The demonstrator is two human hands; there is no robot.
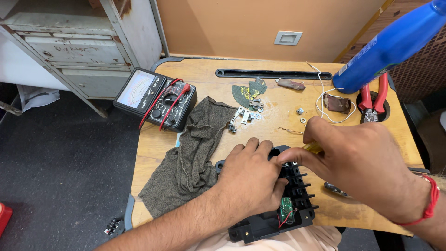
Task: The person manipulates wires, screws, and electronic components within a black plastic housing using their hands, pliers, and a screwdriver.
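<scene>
— Holding the black finned plastic housing [283, 204] flat looks like the left hand's [248, 179] whole job: palm down on its near-left part, fingers curled together over the top edge. The housing itself lies at the near edge of the wooden desk [209, 76], partly overhanging toward the lap.

— And the right hand [357, 162]?

— Fingers pinched round a yellow-handled tool [313, 148], probably a small screwdriver, its tip hidden at the housing's far end. I'd judge the tool should stand square to the housing, with the pressing hand taking all the wobble.

— Anything to mind nearby?

— A small green circuit board with red wires [286, 209] sits exposed on the housing's near side; best not to lean on it. Loose screws and metal brackets [245, 115] lie beyond the housing, beside the grey-green cloth [195, 153] on its left, so nothing should get swept off.
</scene>
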